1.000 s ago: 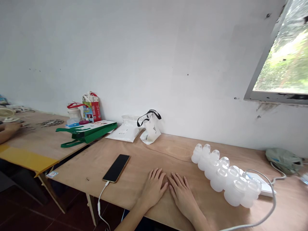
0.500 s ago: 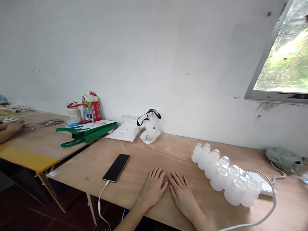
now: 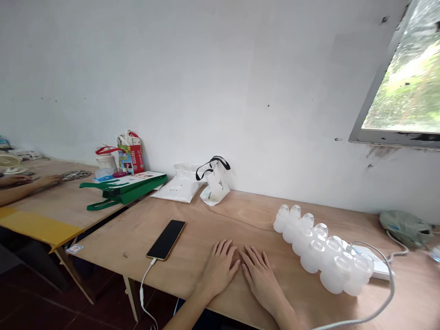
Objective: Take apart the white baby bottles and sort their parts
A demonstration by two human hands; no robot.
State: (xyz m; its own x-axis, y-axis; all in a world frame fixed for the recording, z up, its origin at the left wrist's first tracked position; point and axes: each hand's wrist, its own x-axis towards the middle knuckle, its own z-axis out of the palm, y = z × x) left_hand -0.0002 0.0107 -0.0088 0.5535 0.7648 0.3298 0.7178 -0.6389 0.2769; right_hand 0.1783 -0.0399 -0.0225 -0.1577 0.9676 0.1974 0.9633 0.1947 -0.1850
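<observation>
My left hand [image 3: 220, 268] lies palm down on the wooden table [image 3: 192, 229], fingers stretched out and holding nothing. Close beside it, my right hand [image 3: 260, 277] also rests flat on the wood, its fingers a little apart. To the left of my hands is a phone [image 3: 166, 239] with a dark screen and a white cable [image 3: 146, 279] plugged into its near end. On the right stand several translucent white bottles [image 3: 314, 247] with clear domed caps, grouped in a double row. Neither hand touches the phone or the bottles.
Along the wall lie a white plastic package [image 3: 180, 185], a small white bag [image 3: 216, 185] with black handles and a green bag [image 3: 134, 188]. A white box [image 3: 378, 263], grey cable [image 3: 390, 298] and cloth cap [image 3: 405, 228] are right. Another person's hand [image 3: 50, 179] is at the left table.
My hands have not moved. At the left table the other person's arm has reached further right, toward the pile of small metal pieces, and a second hand of theirs now shows.
</observation>
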